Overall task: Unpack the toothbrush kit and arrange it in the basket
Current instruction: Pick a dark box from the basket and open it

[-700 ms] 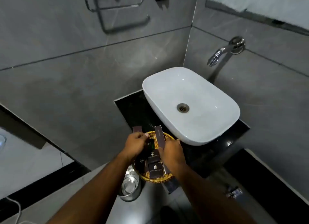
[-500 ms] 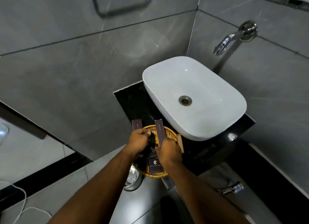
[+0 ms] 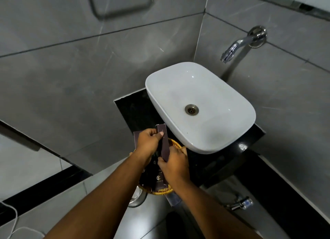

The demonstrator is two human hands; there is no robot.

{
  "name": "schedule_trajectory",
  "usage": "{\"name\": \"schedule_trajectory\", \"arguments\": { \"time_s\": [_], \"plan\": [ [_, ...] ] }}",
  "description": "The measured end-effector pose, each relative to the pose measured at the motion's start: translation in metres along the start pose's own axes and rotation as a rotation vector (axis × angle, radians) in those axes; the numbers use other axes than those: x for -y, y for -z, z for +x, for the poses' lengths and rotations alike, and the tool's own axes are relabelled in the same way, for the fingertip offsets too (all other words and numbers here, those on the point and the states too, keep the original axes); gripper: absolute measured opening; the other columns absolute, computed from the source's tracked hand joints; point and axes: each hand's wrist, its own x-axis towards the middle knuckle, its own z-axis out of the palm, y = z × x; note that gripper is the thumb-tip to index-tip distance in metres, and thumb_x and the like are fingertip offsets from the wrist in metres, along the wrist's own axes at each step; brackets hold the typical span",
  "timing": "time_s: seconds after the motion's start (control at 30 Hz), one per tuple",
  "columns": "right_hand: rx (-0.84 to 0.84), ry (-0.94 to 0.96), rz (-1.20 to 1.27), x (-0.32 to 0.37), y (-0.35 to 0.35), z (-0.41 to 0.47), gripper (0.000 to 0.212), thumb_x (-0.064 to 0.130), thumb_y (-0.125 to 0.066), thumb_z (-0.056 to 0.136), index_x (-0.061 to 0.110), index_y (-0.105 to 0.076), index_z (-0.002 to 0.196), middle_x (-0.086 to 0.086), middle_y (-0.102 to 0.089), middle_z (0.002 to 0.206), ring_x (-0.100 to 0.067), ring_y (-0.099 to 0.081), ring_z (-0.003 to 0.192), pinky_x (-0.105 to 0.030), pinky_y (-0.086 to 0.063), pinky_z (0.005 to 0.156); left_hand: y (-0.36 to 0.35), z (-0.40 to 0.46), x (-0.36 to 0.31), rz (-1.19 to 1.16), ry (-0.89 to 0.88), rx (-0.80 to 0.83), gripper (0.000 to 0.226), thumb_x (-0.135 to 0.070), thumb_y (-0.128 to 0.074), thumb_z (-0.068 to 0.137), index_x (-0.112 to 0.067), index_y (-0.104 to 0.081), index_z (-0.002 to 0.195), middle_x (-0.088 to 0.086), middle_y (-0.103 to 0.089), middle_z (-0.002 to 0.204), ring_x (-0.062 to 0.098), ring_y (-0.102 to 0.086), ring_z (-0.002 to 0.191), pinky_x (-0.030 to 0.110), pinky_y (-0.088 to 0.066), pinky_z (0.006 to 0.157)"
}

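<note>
A long dark purple toothbrush kit box (image 3: 164, 142) stands upright over the woven basket (image 3: 175, 146). My right hand (image 3: 174, 165) grips its lower end. My left hand (image 3: 148, 144) pinches its upper part, thumb on the front near the top flap. A second purple box (image 3: 136, 138) stands behind my left hand, mostly hidden. The yellow wicker basket sits on the black counter (image 3: 132, 112) beside the sink and holds several small dark boxes (image 3: 159, 182) with a logo.
A white vessel sink (image 3: 200, 106) stands right of the basket, under a chrome wall tap (image 3: 239, 44). Grey tiled walls close in at the back. A steel bin (image 3: 137, 197) sits on the floor below the counter edge, and a chrome valve (image 3: 241, 204) at lower right.
Both hands have lifted the long purple box higher above the basket, and my left hand has shifted onto its upper part. The camera has tilted slightly.
</note>
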Motion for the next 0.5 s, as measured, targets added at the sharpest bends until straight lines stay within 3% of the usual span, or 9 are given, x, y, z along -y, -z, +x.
{"name": "schedule_trajectory", "arguments": {
  "time_s": [0.1, 0.23, 0.3, 0.37, 0.5],
  "plan": [
    [-0.022, 0.05, 0.137, 0.008, 0.015, -0.002, 0.037, 0.038, -0.072, 0.077, 0.017, -0.061, 0.105, -0.002, -0.069, 0.099, -0.02, -0.062, 0.093, -0.038, -0.056, 0.081, 0.004, -0.008, -0.02, -0.041, -0.095, 0.06, 0.007, -0.017, -0.069, 0.085, -0.012, -0.071, 0.089, 0.016, -0.069, 0.086, 0.025, -0.066, 0.08, 0.039, -0.056, 0.073],
    [0.03, 0.076, 0.415, 0.022, 0.051, 0.001, 0.036, 0.038, -0.074, 0.077, 0.024, -0.064, 0.109, 0.007, -0.071, 0.094, -0.007, -0.068, 0.086, -0.025, -0.058, 0.074, 0.015, -0.024, -0.051, -0.051, -0.229, 0.136, 0.009, -0.017, -0.069, 0.084, -0.013, -0.071, 0.092, 0.015, -0.069, 0.086, 0.024, -0.065, 0.08, 0.048, -0.055, 0.084],
    [-0.025, 0.079, 0.548, 0.037, 0.078, 0.01, 0.017, 0.033, -0.071, 0.082, 0.028, -0.069, 0.099, 0.01, -0.071, 0.089, -0.009, -0.07, 0.085, -0.02, -0.057, 0.073, 0.023, -0.034, -0.067, -0.052, -0.314, 0.193, 0.015, -0.013, -0.066, 0.086, -0.007, -0.07, 0.1, 0.018, -0.071, 0.091, 0.024, -0.066, 0.082, 0.044, -0.054, 0.083],
    [-0.079, 0.109, 0.633, 0.058, 0.108, 0.021, 0.007, 0.028, -0.066, 0.087, 0.034, -0.069, 0.088, 0.007, -0.074, 0.089, -0.011, -0.071, 0.082, -0.029, -0.059, 0.074, 0.03, -0.046, -0.082, -0.018, -0.381, 0.257, 0.021, -0.012, -0.065, 0.088, -0.006, -0.069, 0.107, 0.021, -0.074, 0.101, 0.026, -0.069, 0.089, 0.041, -0.054, 0.086],
    [-0.019, 0.259, 0.64, 0.094, 0.154, 0.037, 0.02, 0.017, -0.064, 0.09, 0.02, -0.071, 0.109, -0.002, -0.073, 0.106, -0.012, -0.069, 0.083, -0.031, -0.062, 0.068, 0.043, -0.065, -0.099, 0.051, -0.444, 0.346, 0.029, -0.016, -0.062, 0.091, -0.015, -0.067, 0.119, 0.018, -0.073, 0.115, 0.034, -0.068, 0.108, 0.049, -0.052, 0.098]
  ]
}}
